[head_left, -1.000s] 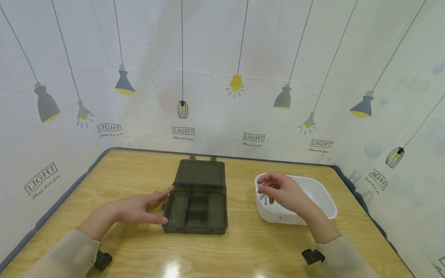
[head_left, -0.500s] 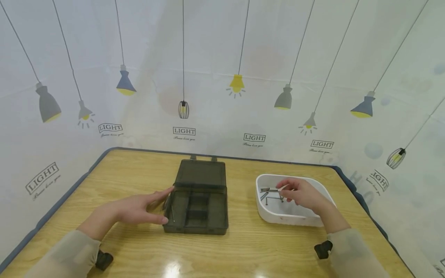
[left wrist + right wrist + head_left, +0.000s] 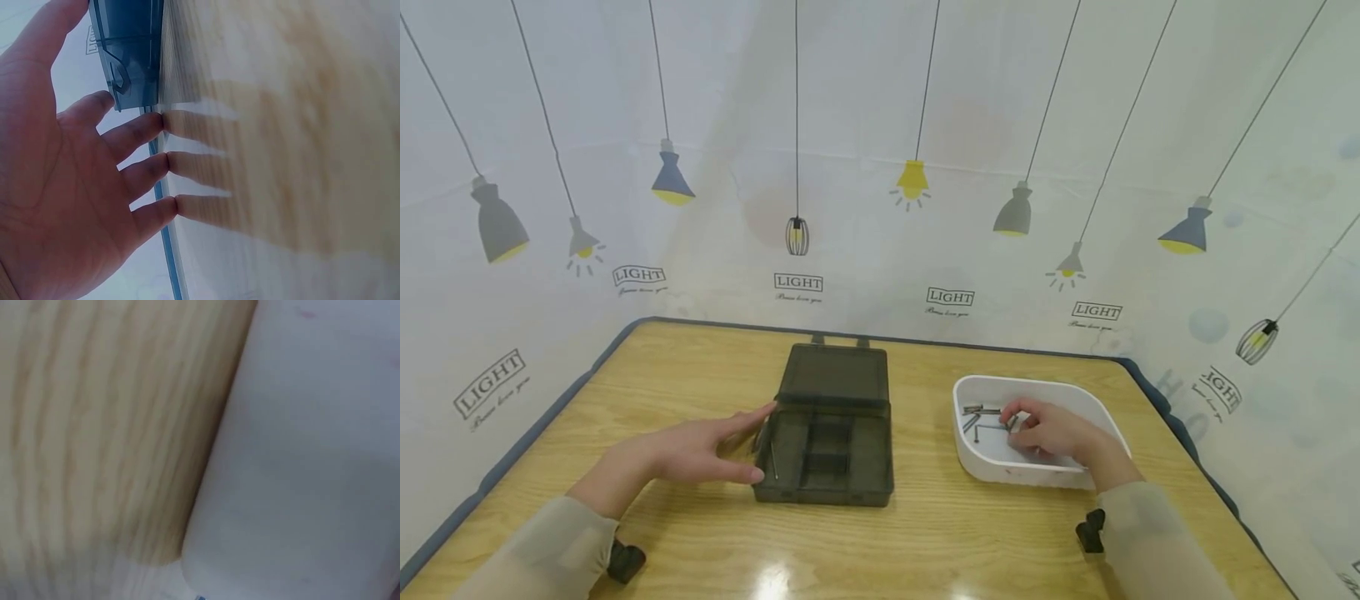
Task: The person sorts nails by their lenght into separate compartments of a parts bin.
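My left hand (image 3: 688, 450) steadies a dark translucent compartment box (image 3: 871, 475), its straight thumb and forefinger at the left side. The box's lid (image 3: 835, 372) is swung back. One thin metal screw or nail (image 3: 774, 460) lies in its left compartment. In the left wrist view, the other fingers of the left hand (image 3: 75, 169) are spread with their tips on the table. My right hand (image 3: 1060, 432) reaches into a white tray (image 3: 1022, 473), fingers bent beside several long metal screws or nails (image 3: 973, 420). Whether its fingertips pinch one cannot be made out. The right wrist view shows only tray wall (image 3: 300, 456) and table.
The wooden table (image 3: 700, 550) carries box and tray side by side, with a gap between them. A white cloth backdrop (image 3: 865, 100) printed with lamps rises around the far and side edges.
My right hand has moved from over the tray's left end rightward and down into it, uncovering the metal pieces; its fingers have bent more. My left hand and the box have stayed put.
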A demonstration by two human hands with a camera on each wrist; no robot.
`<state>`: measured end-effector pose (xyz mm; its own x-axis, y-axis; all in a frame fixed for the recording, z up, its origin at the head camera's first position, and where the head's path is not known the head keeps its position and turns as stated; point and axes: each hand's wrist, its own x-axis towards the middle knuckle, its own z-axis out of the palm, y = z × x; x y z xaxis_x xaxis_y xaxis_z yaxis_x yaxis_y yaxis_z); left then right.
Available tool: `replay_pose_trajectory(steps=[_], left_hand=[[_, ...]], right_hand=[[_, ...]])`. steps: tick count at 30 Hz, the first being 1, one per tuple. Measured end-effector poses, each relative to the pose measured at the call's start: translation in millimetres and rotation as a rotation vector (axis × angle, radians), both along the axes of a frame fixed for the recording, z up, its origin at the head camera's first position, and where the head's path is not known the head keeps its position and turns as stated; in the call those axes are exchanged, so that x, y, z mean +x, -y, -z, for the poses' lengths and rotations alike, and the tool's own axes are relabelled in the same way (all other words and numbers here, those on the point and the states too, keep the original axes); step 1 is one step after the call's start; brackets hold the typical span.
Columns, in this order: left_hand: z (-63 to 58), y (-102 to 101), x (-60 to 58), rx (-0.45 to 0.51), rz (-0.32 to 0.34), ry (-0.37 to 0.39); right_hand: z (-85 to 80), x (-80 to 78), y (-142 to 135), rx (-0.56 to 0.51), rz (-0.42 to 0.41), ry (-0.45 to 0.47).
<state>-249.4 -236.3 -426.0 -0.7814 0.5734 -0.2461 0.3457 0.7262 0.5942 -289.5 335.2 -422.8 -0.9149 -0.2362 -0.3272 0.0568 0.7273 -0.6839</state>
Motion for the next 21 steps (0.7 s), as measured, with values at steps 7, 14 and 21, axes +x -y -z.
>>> replay_pose_trajectory(steps=[7, 14, 21], left_hand=[[0.7, 0.7, -2.1, 0.004, -0.002, 0.018], [-0.7, -0.5, -0.5, 0.000, -0.020, 0.021], [-2.2, -1.7, 1.0, -0.004, -0.020, 0.019]], right_hand=[[6.3, -2.1, 0.5, 0.058, -0.023, -0.057], [9.3, -4.1, 2.3, 0.100, -0.036, -0.089], [9.8, -4.5, 3.6, 0.114, -0.038, -0.105]])
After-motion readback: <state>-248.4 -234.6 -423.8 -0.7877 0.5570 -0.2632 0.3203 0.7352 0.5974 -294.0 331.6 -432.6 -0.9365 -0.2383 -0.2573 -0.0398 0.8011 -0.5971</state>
